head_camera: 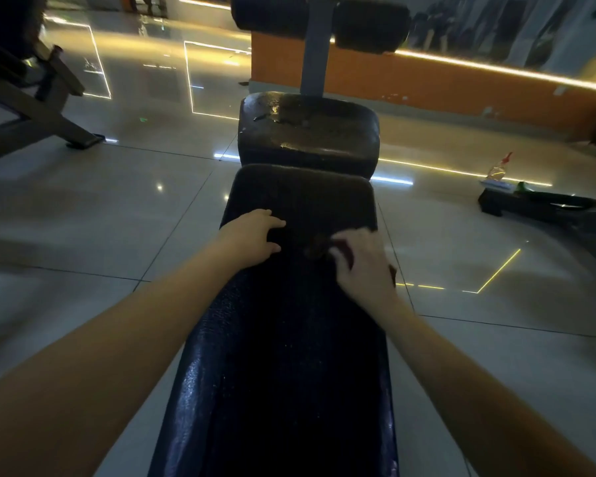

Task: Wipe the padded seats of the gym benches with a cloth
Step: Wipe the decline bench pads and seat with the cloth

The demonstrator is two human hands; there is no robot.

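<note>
A long black padded bench [283, 356] runs away from me, with a shorter worn seat pad [308, 132] beyond it. A dark cloth [315, 241] lies on the long pad's far part, hard to make out against the black padding. My left hand [255, 235] rests on the pad with its fingers on the cloth's left edge. My right hand [362, 263] is blurred and grips the cloth's right side near the pad's right edge.
Two black roller pads [369, 25] on a grey post [315, 53] stand past the seat. An orange low wall [461, 87] runs at the back right. Another bench frame [31, 98] is at the left. A spray bottle [498, 170] stands on a low bench [537, 204] at the right. Glossy tiled floor surrounds everything.
</note>
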